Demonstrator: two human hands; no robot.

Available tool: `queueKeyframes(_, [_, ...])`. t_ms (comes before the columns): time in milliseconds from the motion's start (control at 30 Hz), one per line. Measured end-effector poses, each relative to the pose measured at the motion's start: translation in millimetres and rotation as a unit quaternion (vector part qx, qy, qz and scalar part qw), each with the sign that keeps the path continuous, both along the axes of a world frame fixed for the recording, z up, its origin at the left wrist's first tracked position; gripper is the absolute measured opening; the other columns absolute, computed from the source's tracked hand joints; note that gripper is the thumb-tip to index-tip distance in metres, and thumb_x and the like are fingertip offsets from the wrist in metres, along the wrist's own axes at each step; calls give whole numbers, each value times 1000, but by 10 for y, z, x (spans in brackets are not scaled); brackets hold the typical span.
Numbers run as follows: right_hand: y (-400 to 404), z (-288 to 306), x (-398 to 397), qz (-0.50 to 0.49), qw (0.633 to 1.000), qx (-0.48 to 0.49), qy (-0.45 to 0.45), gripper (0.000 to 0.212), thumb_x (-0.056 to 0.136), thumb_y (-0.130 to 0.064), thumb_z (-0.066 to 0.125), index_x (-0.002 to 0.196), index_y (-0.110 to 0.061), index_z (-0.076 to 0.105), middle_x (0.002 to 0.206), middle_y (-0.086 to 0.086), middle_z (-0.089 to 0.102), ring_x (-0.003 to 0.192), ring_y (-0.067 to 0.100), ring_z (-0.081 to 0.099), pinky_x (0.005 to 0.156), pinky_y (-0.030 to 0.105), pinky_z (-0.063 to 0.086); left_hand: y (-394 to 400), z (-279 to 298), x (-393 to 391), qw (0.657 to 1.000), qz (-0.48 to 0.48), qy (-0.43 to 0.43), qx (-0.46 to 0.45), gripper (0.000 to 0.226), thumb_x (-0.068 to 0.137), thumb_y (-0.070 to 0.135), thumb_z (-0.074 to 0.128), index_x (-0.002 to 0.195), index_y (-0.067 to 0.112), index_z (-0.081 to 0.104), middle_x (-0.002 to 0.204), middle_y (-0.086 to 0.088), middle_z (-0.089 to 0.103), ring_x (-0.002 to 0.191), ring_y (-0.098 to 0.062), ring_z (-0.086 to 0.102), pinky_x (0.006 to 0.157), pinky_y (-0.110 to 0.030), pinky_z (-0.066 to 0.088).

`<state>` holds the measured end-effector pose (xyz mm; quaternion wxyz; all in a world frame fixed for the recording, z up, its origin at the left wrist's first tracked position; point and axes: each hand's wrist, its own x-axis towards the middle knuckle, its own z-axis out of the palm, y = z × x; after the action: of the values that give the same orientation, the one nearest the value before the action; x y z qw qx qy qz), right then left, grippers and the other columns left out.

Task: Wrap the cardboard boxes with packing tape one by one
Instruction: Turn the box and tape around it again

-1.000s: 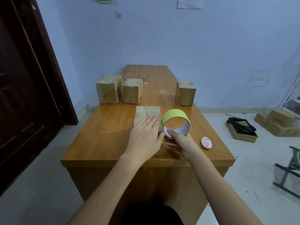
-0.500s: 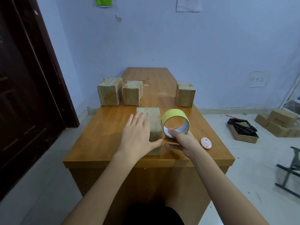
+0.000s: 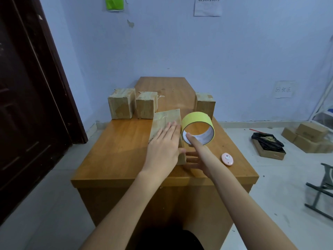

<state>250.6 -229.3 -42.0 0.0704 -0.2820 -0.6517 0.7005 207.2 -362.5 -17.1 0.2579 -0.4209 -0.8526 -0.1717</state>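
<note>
Cardboard box (image 3: 166,120) now tilted up under left hand (image 3: 163,150).

Desk (image 3: 115,156): left half bare; far edge blocked by three boxes (image 3: 146,105); pink disc (image 3: 227,159) near right edge.

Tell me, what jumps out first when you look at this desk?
The wide yellow roll of packing tape stands out, held up by the right hand with a finger hooked inside its ring. Beside it, the left hand presses flat on a brown cardboard box mid-desk. Three more taped cardboard boxes wait behind, on the orange wooden desk.
</note>
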Motion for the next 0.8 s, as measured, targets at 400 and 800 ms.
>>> queueKeyframes(400, [96,126,51,-17,995,88,45,20,96,-19,56,109,-4,58,86,11,66,55,18,68,45,26,52,-111,-127,-44,973,-22,-194,125,71,89,42,55,148,27,20,154,11,22,140,-11,23,108,-33,29])
queueKeyframes(800, [-42,452,-301,71,905,415,-62,12,92,-23,44,102,-17,48,77,6,68,54,20,70,58,39,61,-370,-124,-237,989,25,-141,42,63,98,34,38,150,17,6,158,1,5,143,-11,1,115,-30,-1])
